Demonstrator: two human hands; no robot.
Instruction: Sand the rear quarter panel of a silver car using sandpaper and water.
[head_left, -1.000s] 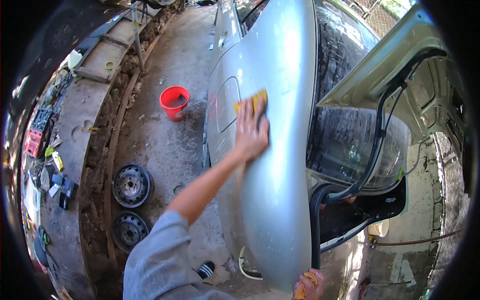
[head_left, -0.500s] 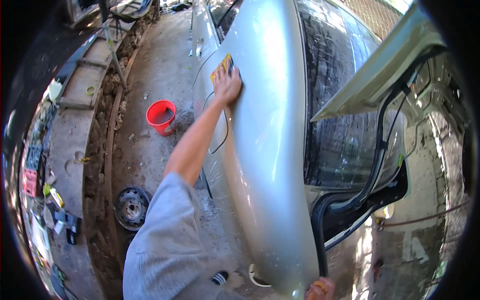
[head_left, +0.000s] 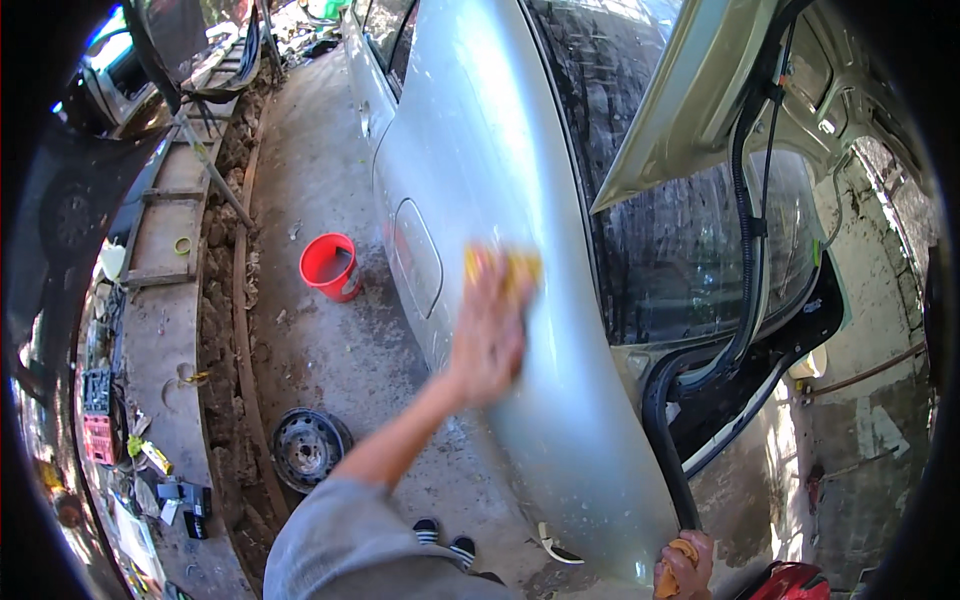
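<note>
My left hand (head_left: 490, 335) presses a yellow sponge (head_left: 505, 265) flat against the silver rear side panel of a car (head_left: 480, 150). The hand and sponge are blurred by motion. They lie just right of the fuel flap (head_left: 418, 258). My grey-sleeved left arm (head_left: 350, 530) reaches up from the lower edge. At the bottom right my right hand (head_left: 685, 565) is curled around a small orange thing, right by the rubber seal of the open boot (head_left: 665, 440). The raised boot lid (head_left: 700, 90) hangs above.
A red bucket (head_left: 330, 265) stands on the concrete floor left of the car. A bare steel wheel rim (head_left: 308, 448) lies near my feet in striped sandals (head_left: 445, 540). A dirt trench, planks and scattered tools (head_left: 110, 420) line the left side. A red object (head_left: 795, 580) sits at the bottom right.
My left hand has slid the sponge back along the panel toward me, from far up near the door to beside the fuel flap. The view has shifted; my right hand stays low.
</note>
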